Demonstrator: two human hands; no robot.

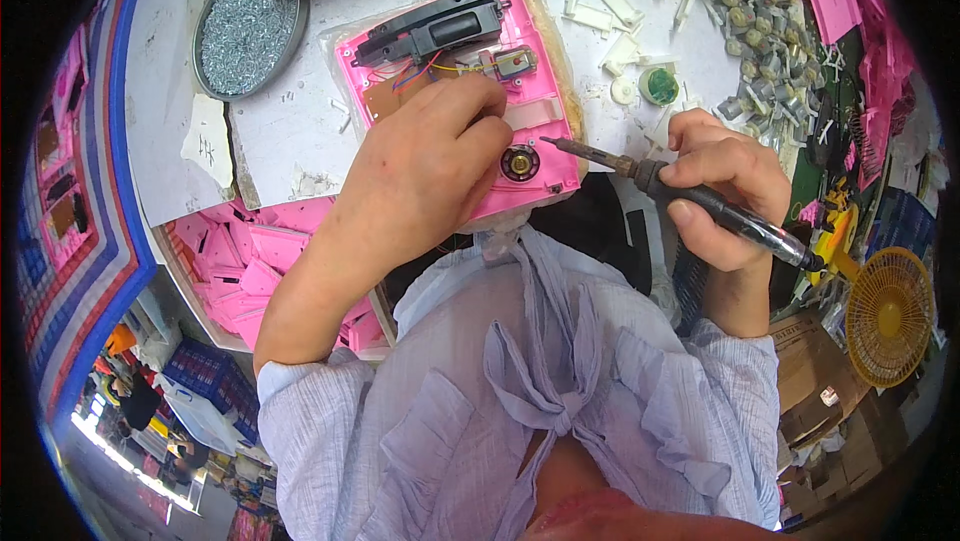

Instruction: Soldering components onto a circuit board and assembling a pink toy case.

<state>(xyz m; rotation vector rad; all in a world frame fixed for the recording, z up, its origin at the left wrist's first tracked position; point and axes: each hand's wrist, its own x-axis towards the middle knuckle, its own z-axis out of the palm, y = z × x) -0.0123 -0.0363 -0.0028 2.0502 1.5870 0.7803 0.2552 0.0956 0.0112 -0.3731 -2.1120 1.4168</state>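
A pink plastic housing [555,156] lies open in front of me on a wrapped pad. It carries a black moulded part [440,31], a small motor [513,63], coloured wires [432,66], a brown circuit board [385,99] and a round speaker [520,163]. My left hand [430,156] rests over the housing, fingers curled together left of the speaker; what they pinch, if anything, is hidden. My right hand [730,186] grips the black handle of a soldering iron [700,196]. Its slim tip points left, above the housing's right edge near the speaker.
A round tray of small screws [248,31] stands at the far left. White plastic parts [620,6], a green round piece [659,86] and a heap of small motors [755,31] lie far right. Pink parts fill a box [260,261] at left; a yellow fan [888,316] stands right.
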